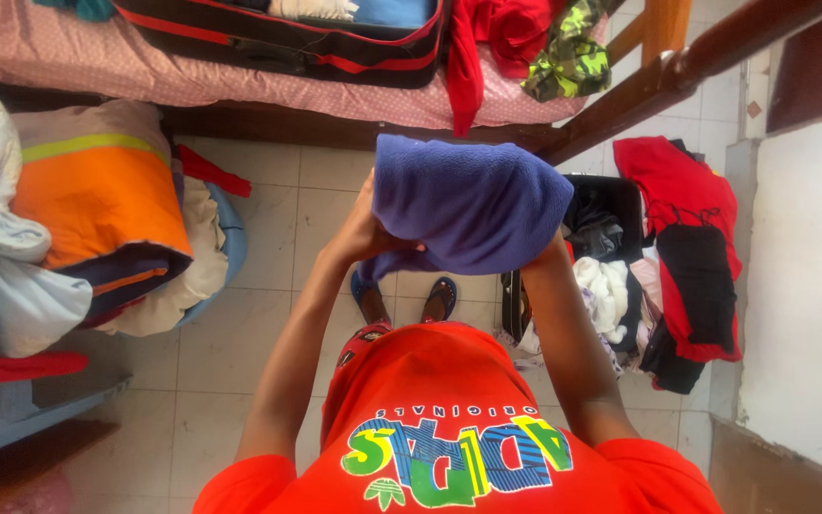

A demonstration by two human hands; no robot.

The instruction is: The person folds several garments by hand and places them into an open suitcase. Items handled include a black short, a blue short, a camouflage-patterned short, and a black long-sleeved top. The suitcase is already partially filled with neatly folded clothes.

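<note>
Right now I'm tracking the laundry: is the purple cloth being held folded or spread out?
Folded: the purple cloth sits as a compact doubled bundle between the left hand and the right hand.

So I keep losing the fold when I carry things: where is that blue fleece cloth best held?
By its two short ends, one from each side, as the left hand and right hand do: the blue fleece cloth is a thick folded bundle, so squeezing inward likely keeps it together.

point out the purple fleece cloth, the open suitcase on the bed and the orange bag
purple fleece cloth (473, 205), head view, middle of the folded bundle
open suitcase (335, 46), head view, black front wall with red trim
orange bag (97, 200), head view, orange top panel
</note>
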